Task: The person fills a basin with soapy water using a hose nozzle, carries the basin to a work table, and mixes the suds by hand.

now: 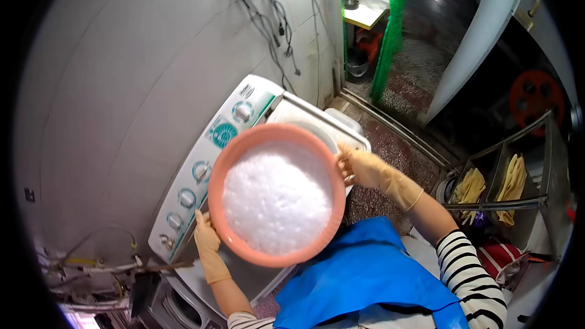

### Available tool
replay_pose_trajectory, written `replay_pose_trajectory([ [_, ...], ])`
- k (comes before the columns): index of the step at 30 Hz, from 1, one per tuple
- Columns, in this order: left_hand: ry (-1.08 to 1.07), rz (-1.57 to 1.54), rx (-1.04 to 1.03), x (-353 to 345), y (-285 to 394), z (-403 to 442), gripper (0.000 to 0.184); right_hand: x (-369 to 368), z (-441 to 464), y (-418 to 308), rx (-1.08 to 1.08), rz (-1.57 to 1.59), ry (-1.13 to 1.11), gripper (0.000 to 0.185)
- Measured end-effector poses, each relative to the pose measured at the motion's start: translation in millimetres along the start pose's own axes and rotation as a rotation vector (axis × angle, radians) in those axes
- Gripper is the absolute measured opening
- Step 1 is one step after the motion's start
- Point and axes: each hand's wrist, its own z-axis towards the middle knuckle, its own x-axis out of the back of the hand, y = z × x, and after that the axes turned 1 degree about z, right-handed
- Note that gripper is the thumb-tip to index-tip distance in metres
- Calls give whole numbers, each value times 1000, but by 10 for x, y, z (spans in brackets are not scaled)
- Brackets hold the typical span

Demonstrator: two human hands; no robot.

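Note:
A round orange-pink basin (pixel 219 223) full of white foam (pixel 277 198) is held above a white washing machine (pixel 201 173) with knobs on its panel. My left hand (pixel 208 239), in a yellowish rubber glove, grips the basin's lower left rim, its thumb pointing up. At the right rim my right hand (pixel 359 167), gloved the same way, has its fingers curled against the basin's side. The basin hides much of the machine's top.
Cables (pixel 268 12) hang on the tiled wall. To the right, a metal rack (pixel 506 201) holds yellow gloves (pixel 512 186). Pipes (pixel 97 262) run at the lower left. Beyond a doorway stands a small table (pixel 365 17) near a green curtain (pixel 390 42).

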Motion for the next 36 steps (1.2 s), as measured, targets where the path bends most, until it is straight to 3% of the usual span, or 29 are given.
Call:
replay_pose_trajectory([
  [3, 98, 188, -72, -59, -34, 37, 76, 13, 115, -62, -77, -43, -26, 55],
  [6, 234, 463, -122, -542, 202, -231, 75, 16, 144, -67, -55, -86, -168, 56],
  [9, 196, 147, -75, -516, 196, -163, 81, 68, 127, -164, -6, -140, -300, 57],
  [13, 324, 360, -37, -1201, 896, -444, 84, 421, 454, -159, -142, -58, -386, 64],
  [16, 406, 414, -44, -1670, 1255, -483, 86, 766, -12, -790, -116, -16, -498, 64],
  [20, 359, 419, -62, -2871, 1677, -588, 85, 1471, -184, -1232, -70, -46, -590, 63],
  [24, 104, 263, -42, -3646, 1536, 24, 83, 2262, -904, -1924, 89, -87, -371, 70],
  [26, -4, 227, -8, -4151, 1365, 416, 82, 2677, -1128, -2044, 188, -164, -113, 76],
  [29, -180, 4, 70, -5380, 1142, 762, 75, 3344, -1278, -2181, 271, -266, 155, 73],
  [31, -276, 118, 87, -6059, 948, 1195, 72, 3760, -1330, -2261, 378, -381, 365, 73],
  [33, -373, -5, 41, -6679, 588, 1753, 54, 4186, -1344, -2308, 493, -486, 630, 63],
  [35, -447, 68, 21, -7398, 449, 2092, 42, 4932, -1040, -2012, 731, -775, 810, 52],
  [36, -444, 193, -6, -7781, 468, 2156, 37, 4963, -1119, -2199, 587, -594, 874, 48],
])
